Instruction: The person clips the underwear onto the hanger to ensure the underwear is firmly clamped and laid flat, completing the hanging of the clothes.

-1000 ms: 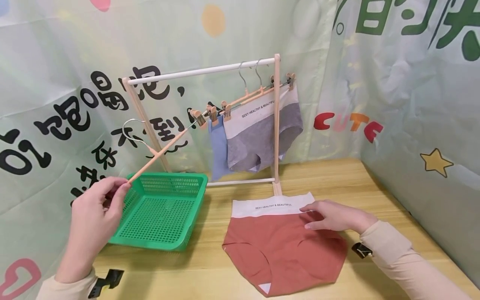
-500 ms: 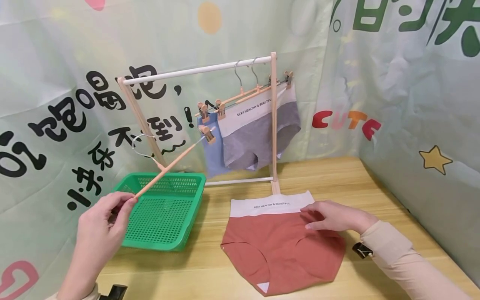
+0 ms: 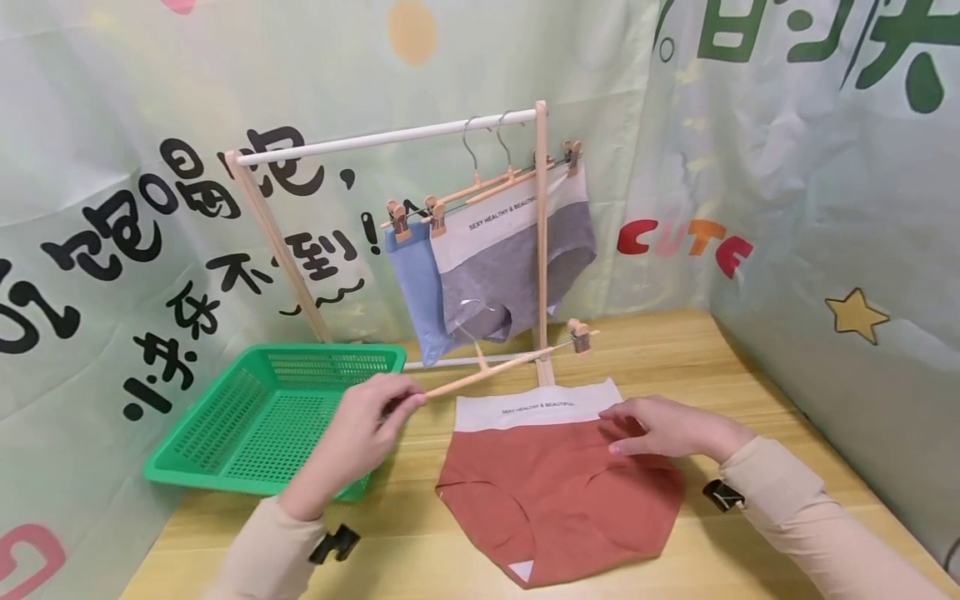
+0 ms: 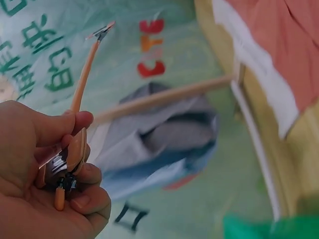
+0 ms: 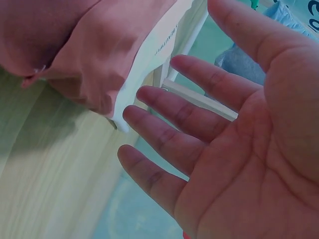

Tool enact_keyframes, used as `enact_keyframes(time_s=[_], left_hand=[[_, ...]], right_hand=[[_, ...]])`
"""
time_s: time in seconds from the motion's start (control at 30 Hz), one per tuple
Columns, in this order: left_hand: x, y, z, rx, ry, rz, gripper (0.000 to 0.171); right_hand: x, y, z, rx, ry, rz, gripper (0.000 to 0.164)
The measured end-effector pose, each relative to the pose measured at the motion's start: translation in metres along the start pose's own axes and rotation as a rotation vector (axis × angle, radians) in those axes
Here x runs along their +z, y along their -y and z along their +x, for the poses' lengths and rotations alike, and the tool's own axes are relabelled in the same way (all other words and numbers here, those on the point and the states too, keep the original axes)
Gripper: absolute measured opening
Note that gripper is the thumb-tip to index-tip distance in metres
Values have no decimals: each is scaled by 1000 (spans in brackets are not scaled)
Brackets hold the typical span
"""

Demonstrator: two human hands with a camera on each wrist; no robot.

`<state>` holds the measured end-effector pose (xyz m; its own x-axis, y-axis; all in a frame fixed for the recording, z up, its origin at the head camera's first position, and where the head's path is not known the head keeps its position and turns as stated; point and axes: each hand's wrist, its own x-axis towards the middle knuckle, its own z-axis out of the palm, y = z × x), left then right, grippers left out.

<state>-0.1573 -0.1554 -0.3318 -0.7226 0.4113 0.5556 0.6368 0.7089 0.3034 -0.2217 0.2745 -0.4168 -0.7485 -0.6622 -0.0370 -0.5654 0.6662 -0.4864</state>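
In the head view my left hand (image 3: 369, 437) pinches one end of a clip hanger (image 3: 487, 372), held above the far edge of the red underpants. The left wrist view shows the fingers (image 4: 84, 118) curled round the hanger's near end and its clip (image 4: 70, 159). A second clip (image 3: 580, 336) sits at the far end with nothing in it. The red underpants (image 3: 555, 492) with a white waistband lie flat on the table. My right hand (image 3: 667, 427) hovers over their upper right side; in the right wrist view its fingers (image 5: 164, 139) are spread and hold nothing.
Behind stands a small rack (image 3: 390, 136). Grey underpants (image 3: 487, 275) and a blue pair (image 3: 415, 283) hang on it from clip hangers. A green basket (image 3: 217, 481) stands on the wooden table (image 3: 405, 542) at left. Printed cloth walls (image 3: 787, 250) enclose the back and sides.
My left hand has carried the hanger right and down, from over the basket to above the red underpants' waistband. The right hand stays nearly still.
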Motion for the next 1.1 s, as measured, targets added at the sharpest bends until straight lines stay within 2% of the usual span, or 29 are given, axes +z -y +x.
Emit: enact_keyframes(time_s=[0.2,0.43,0.7,0.9,1.1], left_hand=[[47,1,28,-17,122,-73,12],[86,16,48,-111,267,-166,16],[116,41,61,-263,384,-150,16],[133,57,69,-316,465,-182,18],[144,68,75,-362,559,-268,21]], right_hand=[[-2,0,-2,-7,2,-1,59],[-3,-3,-5,-21,0,-8,60],[-2,1,0,17,37,29,61],[4,10,7,-6,53,50,57],[18,24,18,-66,62,-29,57]])
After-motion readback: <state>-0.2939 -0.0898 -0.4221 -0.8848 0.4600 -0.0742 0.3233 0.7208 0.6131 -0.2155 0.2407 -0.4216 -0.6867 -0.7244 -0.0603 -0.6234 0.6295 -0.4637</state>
